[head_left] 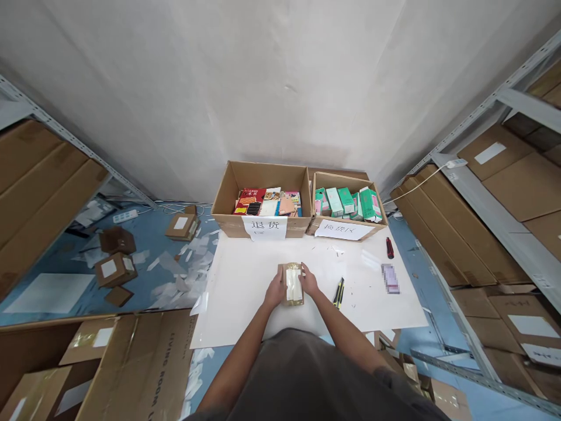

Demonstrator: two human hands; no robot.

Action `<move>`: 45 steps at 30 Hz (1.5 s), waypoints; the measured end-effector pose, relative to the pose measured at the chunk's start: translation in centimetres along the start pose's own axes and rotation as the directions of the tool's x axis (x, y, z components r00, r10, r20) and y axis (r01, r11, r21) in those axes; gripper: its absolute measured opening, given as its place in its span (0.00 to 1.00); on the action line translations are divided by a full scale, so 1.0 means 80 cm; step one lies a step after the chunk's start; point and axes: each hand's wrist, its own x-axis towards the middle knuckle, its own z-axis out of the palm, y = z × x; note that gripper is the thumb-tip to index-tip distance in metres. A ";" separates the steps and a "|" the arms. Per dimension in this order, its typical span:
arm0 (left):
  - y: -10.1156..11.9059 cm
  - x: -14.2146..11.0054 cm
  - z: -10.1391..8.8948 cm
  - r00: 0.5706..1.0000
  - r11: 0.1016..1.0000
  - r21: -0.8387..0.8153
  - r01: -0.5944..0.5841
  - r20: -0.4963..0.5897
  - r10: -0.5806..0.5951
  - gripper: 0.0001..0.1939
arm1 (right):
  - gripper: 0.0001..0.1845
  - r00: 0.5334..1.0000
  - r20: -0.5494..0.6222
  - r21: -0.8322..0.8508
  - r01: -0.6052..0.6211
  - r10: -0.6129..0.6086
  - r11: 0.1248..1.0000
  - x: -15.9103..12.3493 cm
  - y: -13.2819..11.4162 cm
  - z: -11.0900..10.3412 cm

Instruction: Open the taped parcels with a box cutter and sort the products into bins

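From afar, I had the left hand (pixel 276 289) and right hand (pixel 309 282) gripping a box (pixel 294 285), seemingly unopened, the knife (pixel 339 293) lying nearby.

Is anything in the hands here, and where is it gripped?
A small taped box: the left hand holds its left side, the right hand its upper right side.
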 end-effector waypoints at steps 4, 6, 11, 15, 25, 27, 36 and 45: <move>-0.004 0.007 0.011 0.997 0.987 0.147 0.060 0.044 -0.067 0.41 | 0.35 0.998 0.046 -0.104 -0.037 0.042 0.994 -0.008 0.038 0.012; -0.006 0.009 0.002 0.995 0.953 0.298 0.047 0.066 -0.069 0.45 | 0.34 1.000 -0.001 -0.136 0.021 -0.021 0.991 -0.021 0.057 0.010; -0.004 0.030 -0.027 0.937 0.811 0.562 -0.165 0.346 -0.049 0.66 | 0.32 0.996 -0.074 -0.208 0.032 -0.048 0.978 -0.054 0.112 -0.023; 0.000 0.055 -0.029 0.924 0.708 0.689 -0.154 0.355 -0.144 0.75 | 0.31 0.978 -0.175 -0.221 -0.154 0.116 0.963 -0.074 0.178 -0.057; 0.024 0.044 0.012 0.940 0.690 0.723 0.043 0.204 -0.272 0.76 | 0.27 0.839 -0.212 0.059 -0.501 0.502 0.863 -0.053 0.265 -0.067; 0.030 0.042 0.020 0.941 0.700 0.711 0.069 0.187 -0.282 0.76 | 0.25 0.807 -0.163 0.073 -0.563 0.567 0.823 -0.046 0.258 -0.070; 0.026 0.044 0.008 0.944 0.775 0.628 0.069 0.209 -0.254 0.66 | 0.32 0.966 -0.135 0.031 -0.219 0.221 0.975 -0.047 0.131 -0.083; 0.023 0.043 0.011 0.942 0.765 0.644 0.014 0.248 -0.226 0.71 | 0.36 0.990 0.129 -0.325 -0.003 0.048 0.946 -0.013 -0.039 -0.013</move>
